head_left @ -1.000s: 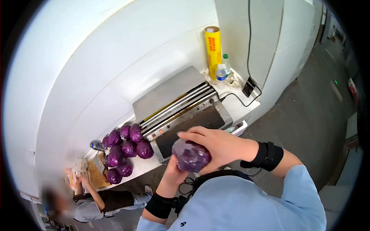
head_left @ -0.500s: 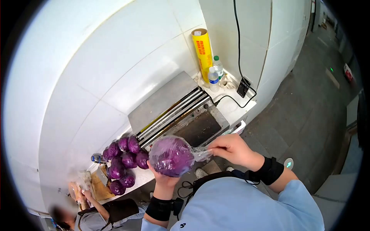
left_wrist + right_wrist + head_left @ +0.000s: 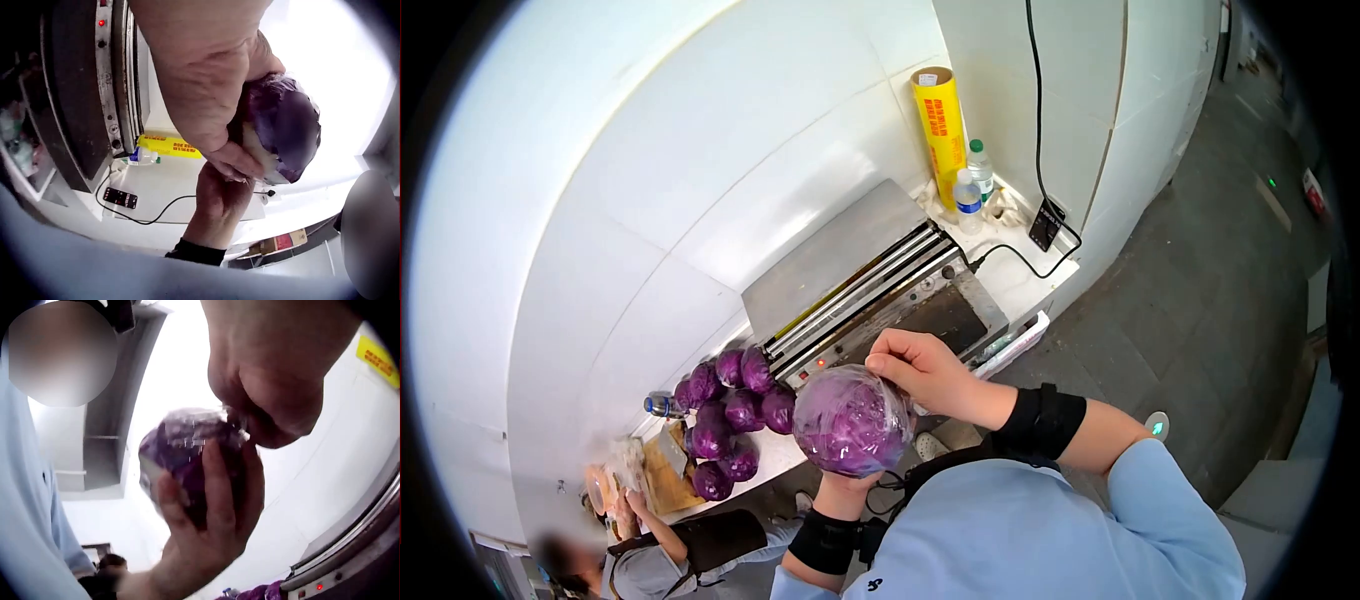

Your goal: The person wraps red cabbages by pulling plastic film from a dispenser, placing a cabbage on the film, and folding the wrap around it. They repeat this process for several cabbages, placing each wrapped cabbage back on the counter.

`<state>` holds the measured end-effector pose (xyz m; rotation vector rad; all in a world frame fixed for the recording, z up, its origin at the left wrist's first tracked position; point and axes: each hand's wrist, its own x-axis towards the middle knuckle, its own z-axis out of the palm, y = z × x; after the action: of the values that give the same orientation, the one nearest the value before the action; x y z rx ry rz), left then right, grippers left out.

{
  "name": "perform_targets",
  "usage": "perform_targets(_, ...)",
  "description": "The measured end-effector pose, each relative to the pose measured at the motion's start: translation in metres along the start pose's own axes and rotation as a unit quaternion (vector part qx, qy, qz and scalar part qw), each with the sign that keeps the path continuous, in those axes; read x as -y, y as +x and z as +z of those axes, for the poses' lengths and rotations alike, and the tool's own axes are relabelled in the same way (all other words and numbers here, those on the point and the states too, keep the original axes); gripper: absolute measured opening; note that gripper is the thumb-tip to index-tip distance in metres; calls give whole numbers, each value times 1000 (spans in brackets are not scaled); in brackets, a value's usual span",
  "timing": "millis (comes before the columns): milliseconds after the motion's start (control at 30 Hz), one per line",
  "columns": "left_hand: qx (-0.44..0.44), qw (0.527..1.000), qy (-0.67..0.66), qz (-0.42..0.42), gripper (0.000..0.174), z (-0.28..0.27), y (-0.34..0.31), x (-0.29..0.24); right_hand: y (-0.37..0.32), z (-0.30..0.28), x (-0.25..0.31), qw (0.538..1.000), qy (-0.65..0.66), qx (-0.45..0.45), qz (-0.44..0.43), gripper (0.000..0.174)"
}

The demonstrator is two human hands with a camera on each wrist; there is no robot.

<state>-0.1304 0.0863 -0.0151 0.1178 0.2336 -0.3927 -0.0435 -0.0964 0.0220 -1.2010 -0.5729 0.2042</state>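
Observation:
A purple cabbage (image 3: 852,420) in clear plastic film is held up in front of the machine's left end. My left hand (image 3: 209,515) cups it from below, fingers curled round its side in the right wrist view. At the cabbage's upper right edge, my right hand (image 3: 930,373) pinches the film, its fingers curled in. In the left wrist view the left hand (image 3: 203,75) lies against the cabbage (image 3: 284,128), with the right hand (image 3: 222,197) close beside its fingers.
Behind stands a wrapping machine (image 3: 830,270) with a red light. Several wrapped cabbages (image 3: 743,410) lie left of it. A yellow roll (image 3: 941,135), bottles (image 3: 968,200) and a black power strip (image 3: 1047,224) are at the right. Another person (image 3: 670,555) works at a cutting board (image 3: 668,482).
The right hand has moved from round the cabbage out to the right, drawing a twist of film, then back in to the cabbage's edge. The left hand has shifted underneath the cabbage.

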Motion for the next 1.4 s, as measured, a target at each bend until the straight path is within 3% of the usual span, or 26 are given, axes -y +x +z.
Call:
perform_targets(100, -19, 998, 52, 28, 55, 0, -2, -2, 6, 9, -4, 993, -95, -42, -53, 18)
perform_targets(133, -23, 995, 83, 41, 54, 1, -3, -2, 11, 9, -8, 991, -119, -45, -29, 19)
perform_targets(200, 4, 996, 73, 50, 75, -10, -3, -6, 28, -1, -24, 984, -170, -54, 22, 21)
perform_targets(267, 20, 990, 110, 87, 89, 1, -1, -2, 29, -19, -34, 980, -76, -181, 27, 29)
perform_targets(300, -31, 969, 189, 157, 107, -7, -2, -6, 17, -25, -20, 976, -79, -200, -27, 33)
perform_targets(333, 1, 959, 224, 176, 106, -4, 0, -8, 0, -27, -6, 970, -81, -214, -81, 38)
perform_targets(400, 53, 931, 290, 213, 103, 5, -3, -5, -32, -14, 2, 982, -103, -67, -141, 39)
perform_targets(433, 30, 920, 320, 222, 112, 6, -4, -6, -40, -5, 2, 995, -61, 25, -79, 51)
perform_targets(467, 37, 918, 340, 202, 113, 4, -4, -9, -44, 12, 5, 999, 22, 13, -25, 62)
perform_targets(533, 98, 879, 426, 192, 114, 7, 4, -13, -35, 16, 0, 1000, 10, -21, -15, 66)
perform_targets(600, 105, 891, 408, 171, 114, -3, 9, -12, -18, 11, 3, 993, 110, -11, 32, 72)
perform_targets(733, 98, 916, 363, 138, 113, -8, 20, -7, -5, 5, 4, 956, 268, -16, 122, 62)
perform_targets(800, 65, 833, 471, 282, 102, 2, 25, -5, -5, 3, -1, 929, 335, -61, 144, 53)
perform_targets(867, 26, 717, 560, 414, 91, 13, 30, -1, -6, 5, -4, 906, 372, -108, 173, 51)
perform_targets(900, 30, 659, 579, 479, 73, 14, 36, 3, -5, 9, -4, 905, 352, -130, 199, 50)
perform_targets(1000, -11, 751, 537, 385, 61, 4, 35, -4, 4, 5, -16, 892, 332, -139, 273, 49)
perform_targets(1067, -98, 884, 351, 294, 48, -2, 46, -15, 11, -3, -28, 889, 301, -125, 322, 55)
perform_targets(1133, -191, 920, 275, 205, 48, 6, 46, -26, 18, -2, -28, 899, 273, -99, 327, 59)
perform_targets(1233, -203, 927, 245, 199, 50, 6, 46, -35, 12, 9, -31, 924, 228, -108, 289, 58)
perform_targets(1333, -94, 801, 463, 368, 53, -1, 41, -12, 11, 16, -46, 940, 207, -112, 246, 50)
perform_targets(1400, -74, 830, 443, 330, 56, 3, 36, -20, 14, 19, -46, 951, 188, -110, 219, 47)
